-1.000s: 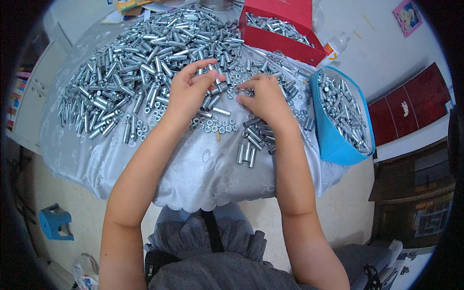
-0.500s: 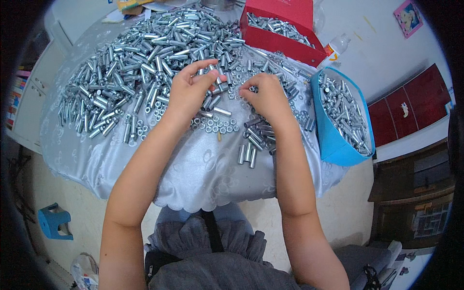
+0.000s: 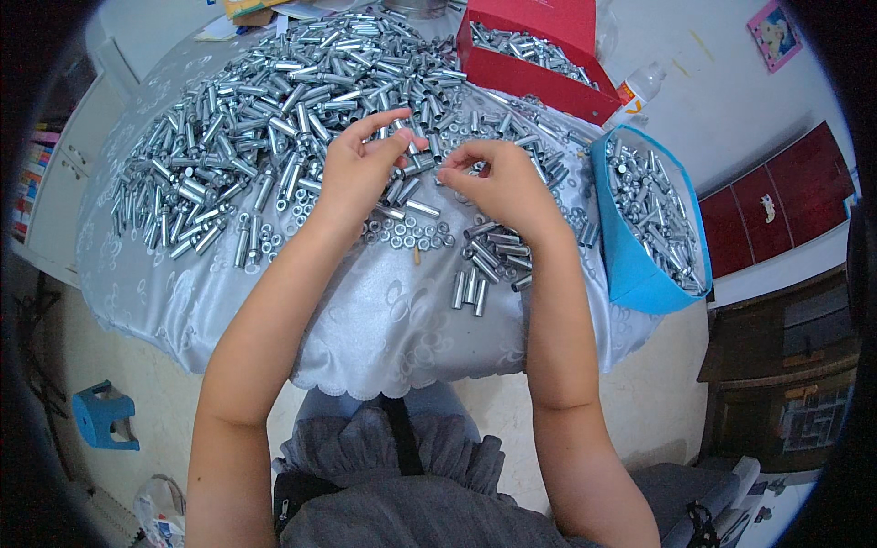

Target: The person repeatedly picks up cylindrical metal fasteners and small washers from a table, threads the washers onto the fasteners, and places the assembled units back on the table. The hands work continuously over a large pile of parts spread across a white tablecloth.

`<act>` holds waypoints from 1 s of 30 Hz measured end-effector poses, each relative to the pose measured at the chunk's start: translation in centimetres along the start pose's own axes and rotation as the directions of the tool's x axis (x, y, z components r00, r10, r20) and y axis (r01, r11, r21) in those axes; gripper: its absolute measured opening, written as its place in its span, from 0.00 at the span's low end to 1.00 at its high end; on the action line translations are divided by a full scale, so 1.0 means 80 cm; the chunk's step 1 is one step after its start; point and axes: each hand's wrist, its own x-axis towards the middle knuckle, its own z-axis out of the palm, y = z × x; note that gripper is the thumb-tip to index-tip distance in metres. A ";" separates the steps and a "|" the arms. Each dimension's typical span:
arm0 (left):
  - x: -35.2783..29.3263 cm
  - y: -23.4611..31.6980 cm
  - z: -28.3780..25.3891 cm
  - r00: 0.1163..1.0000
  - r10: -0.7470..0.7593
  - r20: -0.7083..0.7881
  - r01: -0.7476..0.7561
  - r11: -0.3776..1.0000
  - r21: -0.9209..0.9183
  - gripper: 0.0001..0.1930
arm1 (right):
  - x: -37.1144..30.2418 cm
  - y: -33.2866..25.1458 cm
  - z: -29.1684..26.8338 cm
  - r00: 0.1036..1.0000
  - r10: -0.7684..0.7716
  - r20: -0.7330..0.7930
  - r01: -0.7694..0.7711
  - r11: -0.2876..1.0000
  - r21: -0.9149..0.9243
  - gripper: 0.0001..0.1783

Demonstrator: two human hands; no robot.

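Note:
My left hand [image 3: 358, 172] is closed in a pinch around a silver metal bolt [image 3: 414, 157], partly covered by the fingers, above the table. Just to its right, my right hand [image 3: 498, 187] has thumb and fingertips drawn together; anything between them is too small to make out. Loose hex nuts [image 3: 402, 239] lie in a cluster below the left hand. Short metal sleeves [image 3: 480, 283] lie under and in front of the right wrist. Flat washers [image 3: 449, 146] are scattered between and beyond the hands.
A large heap of metal sleeve anchors [image 3: 274, 100] covers the table's left and far side. A red box [image 3: 539, 87] of metal parts stands at the back, near a plastic bottle [image 3: 642, 84]. The blue fabric bin [image 3: 639, 279] at right is full of bolts.
My right hand has shifted slightly left, its fingertips nearer to my left hand. The left hand stays almost in place with the bolt.

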 end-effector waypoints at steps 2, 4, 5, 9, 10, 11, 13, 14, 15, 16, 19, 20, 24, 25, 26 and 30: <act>0.000 0.000 0.000 1.000 -0.024 -0.019 0.024 1.000 -0.018 0.17 | 0.000 -0.006 0.003 0.999 -0.029 0.036 0.025 0.992 0.121 0.10; 0.000 0.000 0.000 0.999 -0.040 -0.031 0.039 0.999 -0.027 0.17 | 0.000 -0.008 0.005 0.998 -0.040 0.037 0.034 0.988 0.149 0.10; 0.001 -0.001 0.000 0.998 -0.044 -0.034 0.043 0.999 -0.024 0.17 | 0.001 -0.009 0.007 0.998 -0.047 0.038 0.040 0.986 0.163 0.11; 0.001 -0.003 -0.001 0.997 -0.067 -0.043 0.064 0.996 -0.067 0.16 | 0.000 -0.014 0.008 0.996 -0.075 0.044 0.066 0.982 0.178 0.10; 0.001 -0.003 -0.002 0.996 -0.083 -0.037 0.080 0.994 -0.074 0.16 | 0.000 -0.014 0.010 0.996 -0.083 0.039 0.075 0.980 0.183 0.10; 0.001 -0.002 -0.002 0.995 -0.097 -0.029 0.094 0.992 -0.081 0.17 | 0.001 -0.014 0.011 0.995 -0.093 0.032 0.086 0.979 0.186 0.10; 0.001 0.001 -0.001 0.993 -0.115 -0.024 0.112 0.987 -0.112 0.17 | 0.001 -0.017 0.011 0.998 -0.065 0.020 0.060 0.981 0.186 0.11; 0.000 0.001 0.000 0.992 -0.121 -0.025 0.116 0.984 -0.136 0.18 | 0.000 -0.017 0.011 0.999 -0.050 0.013 0.047 0.981 0.187 0.11; -0.001 0.002 0.001 0.992 -0.126 -0.027 0.120 0.980 -0.160 0.18 | 0.001 -0.014 0.012 0.998 -0.067 0.001 0.066 0.981 0.183 0.10; 0.000 0.002 0.001 0.992 -0.124 -0.027 0.118 0.980 -0.158 0.18 | 0.003 -0.006 0.015 0.996 -0.083 -0.011 0.084 0.981 0.178 0.10; 0.000 0.000 -0.001 0.992 -0.124 -0.028 0.119 0.981 -0.156 0.18 | 0.003 -0.007 0.015 0.996 -0.087 -0.019 0.089 0.981 0.173 0.10; 0.000 0.001 -0.002 0.992 -0.125 -0.027 0.120 0.981 -0.153 0.18 | 0.003 -0.008 0.015 0.996 -0.082 -0.017 0.084 0.981 0.175 0.11; 0.001 -0.001 -0.002 0.993 -0.117 -0.030 0.111 0.983 -0.149 0.17 | 0.005 -0.001 0.023 0.998 -0.062 -0.001 0.060 0.968 0.245 0.10; 0.000 0.000 -0.002 0.992 -0.118 -0.036 0.111 0.982 -0.152 0.17 | 0.006 0.002 0.025 0.999 -0.050 0.007 0.047 0.963 0.264 0.09; 0.000 0.000 -0.002 0.992 -0.118 -0.041 0.110 0.982 -0.156 0.17 | 0.008 0.003 0.027 0.999 -0.039 0.014 0.033 0.959 0.282 0.08; 0.002 -0.003 -0.002 0.992 -0.115 -0.045 0.106 0.981 -0.160 0.17 | 0.008 0.001 0.030 0.999 -0.030 -0.011 0.032 0.969 0.246 0.08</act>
